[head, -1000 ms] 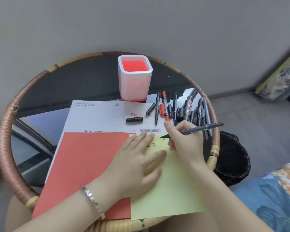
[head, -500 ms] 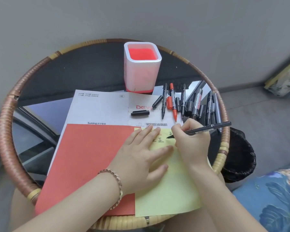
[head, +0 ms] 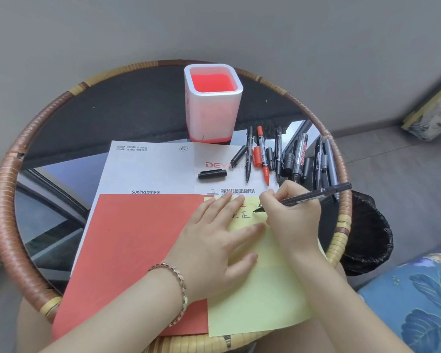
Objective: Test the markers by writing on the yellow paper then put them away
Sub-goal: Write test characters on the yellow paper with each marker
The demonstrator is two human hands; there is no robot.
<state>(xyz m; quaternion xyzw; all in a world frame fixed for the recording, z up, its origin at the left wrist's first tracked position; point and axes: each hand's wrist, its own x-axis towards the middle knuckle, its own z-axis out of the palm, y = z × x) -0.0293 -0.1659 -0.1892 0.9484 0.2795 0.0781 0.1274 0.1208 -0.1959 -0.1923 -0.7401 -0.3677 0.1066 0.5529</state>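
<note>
A yellow paper (head: 262, 299) lies at the table's near right, with several black characters written near its top. My left hand (head: 214, 240) rests flat on it, fingers spread. My right hand (head: 293, 215) grips a black marker (head: 316, 194) whose tip touches the paper beside the written characters. Several uncapped markers (head: 278, 154), one of them red (head: 262, 156), lie in a row behind my right hand with loose caps among them. A black cap (head: 212, 173) lies on the white sheet. A white holder with a red inside (head: 213, 103) stands at the back.
A red sheet (head: 138, 245) and a white printed sheet (head: 150, 169) lie left of the yellow paper on the round glass table with a rattan rim (head: 8, 225). A black bin (head: 367, 235) stands on the floor to the right. A blue patterned cushion (head: 418, 296) is at the lower right.
The view has shifted slightly. My right hand keeps the marker tip on the yellow paper, moved a little while writing. My left hand stays flat on the paper.
</note>
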